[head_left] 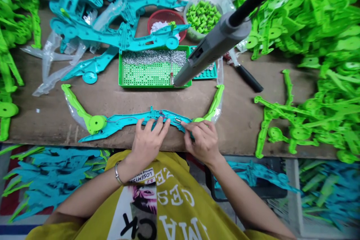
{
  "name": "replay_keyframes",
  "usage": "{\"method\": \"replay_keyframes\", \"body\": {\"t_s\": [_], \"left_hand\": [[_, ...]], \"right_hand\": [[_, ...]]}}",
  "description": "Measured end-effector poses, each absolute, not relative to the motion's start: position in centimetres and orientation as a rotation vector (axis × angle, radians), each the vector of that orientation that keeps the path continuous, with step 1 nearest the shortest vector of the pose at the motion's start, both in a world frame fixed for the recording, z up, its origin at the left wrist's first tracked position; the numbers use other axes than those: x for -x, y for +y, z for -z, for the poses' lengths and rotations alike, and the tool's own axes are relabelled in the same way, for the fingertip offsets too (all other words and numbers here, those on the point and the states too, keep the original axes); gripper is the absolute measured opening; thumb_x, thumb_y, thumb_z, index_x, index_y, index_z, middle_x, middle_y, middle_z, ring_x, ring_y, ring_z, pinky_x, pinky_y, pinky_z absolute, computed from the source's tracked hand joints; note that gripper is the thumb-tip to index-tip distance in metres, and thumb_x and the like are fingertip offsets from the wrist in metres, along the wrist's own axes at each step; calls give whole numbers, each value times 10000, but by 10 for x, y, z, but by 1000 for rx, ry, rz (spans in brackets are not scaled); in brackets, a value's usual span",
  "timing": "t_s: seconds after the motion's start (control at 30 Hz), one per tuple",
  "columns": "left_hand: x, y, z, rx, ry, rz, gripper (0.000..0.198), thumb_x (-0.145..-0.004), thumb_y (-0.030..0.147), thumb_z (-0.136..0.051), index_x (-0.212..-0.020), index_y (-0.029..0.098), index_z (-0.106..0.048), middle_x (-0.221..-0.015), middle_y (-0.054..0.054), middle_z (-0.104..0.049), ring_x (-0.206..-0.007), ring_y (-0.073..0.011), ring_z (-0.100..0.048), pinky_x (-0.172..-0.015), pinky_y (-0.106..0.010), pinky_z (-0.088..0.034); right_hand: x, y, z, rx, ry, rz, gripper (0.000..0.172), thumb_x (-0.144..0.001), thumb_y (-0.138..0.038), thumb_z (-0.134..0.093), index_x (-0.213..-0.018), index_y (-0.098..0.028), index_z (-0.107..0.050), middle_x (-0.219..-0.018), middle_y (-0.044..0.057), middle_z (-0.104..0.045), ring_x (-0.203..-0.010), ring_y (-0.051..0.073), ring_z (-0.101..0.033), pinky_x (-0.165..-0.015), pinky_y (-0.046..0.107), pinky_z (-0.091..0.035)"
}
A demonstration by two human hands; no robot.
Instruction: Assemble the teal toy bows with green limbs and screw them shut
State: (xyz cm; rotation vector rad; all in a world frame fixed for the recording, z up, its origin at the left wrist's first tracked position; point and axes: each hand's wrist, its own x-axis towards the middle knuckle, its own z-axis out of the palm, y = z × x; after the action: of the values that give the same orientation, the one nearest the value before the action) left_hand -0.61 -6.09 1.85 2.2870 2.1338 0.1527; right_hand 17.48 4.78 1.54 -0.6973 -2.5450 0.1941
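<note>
The blue body lies across the lower middle of the frame, near the front edge of the table. At its left end, the left limb, green and backed by a clear strip, looks like moulded plastic, probably light, fairly stiff and a little slippery; the thick disc at its root seems a sounder grip than the tip. Further right, the left hand lies over the blue body, fingers slightly spread, tips touching it. The thin wires near those fingertips look like the fragile part, best left unpulled. Next comes a small metal piece, then the right hand, fingers curled, thumb and index finger at the blue body; whether they pinch anything cannot be told. Beyond it stands the right limb.

The brown tabletop looks hard and flat. Green parts heap at upper left, then blue parts. At upper centre a green basket holds small metal pieces, and a grey driver slants over its right end. A black-handled tool follows, then a green heap at upper right. Below the table, blue and green pieces pile up at lower left.
</note>
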Motion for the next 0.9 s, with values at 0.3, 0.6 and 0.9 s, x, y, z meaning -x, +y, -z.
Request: {"method": "replay_keyframes", "body": {"t_s": [0.3, 0.6, 0.9], "left_hand": [[-3, -73, -18, -2227, 2181, -139, 468, -970, 227, -381, -1406, 118, -507, -1511, -118, -466, -1204, -262, -537, -967, -409, -383], [-27, -75, -2, -2206, 2299, -141, 459, -991, 297, -410, -1396, 108, -513, -1452, -132, -529, -1132, -243, -569, -929, -389, -424], [-22, -79, 7, -2202, 2139, -220, 372, -914, 224, -523, -1260, 168, -646, -1145, -141, -700, -1139, -299, -555, -933, -476, -421]], "right_hand": [[-163, 48, -24, 705, -2499, -294, 325, -789, -43, -608, -1058, -214, -546, -917, 54, -753, -818, 219, -675, -775, 375, -462], [-117, 54, -44, 591, -2544, -632, 246, -846, -60, -529, -1023, -228, -561, -909, 36, -729, -838, 204, -658, -790, 365, -450], [-67, 54, -41, 410, -2870, -1036, 261, -821, -34, -413, -1010, -180, -518, -1012, 89, -735, -950, 225, -663, -859, 382, -405]]}}
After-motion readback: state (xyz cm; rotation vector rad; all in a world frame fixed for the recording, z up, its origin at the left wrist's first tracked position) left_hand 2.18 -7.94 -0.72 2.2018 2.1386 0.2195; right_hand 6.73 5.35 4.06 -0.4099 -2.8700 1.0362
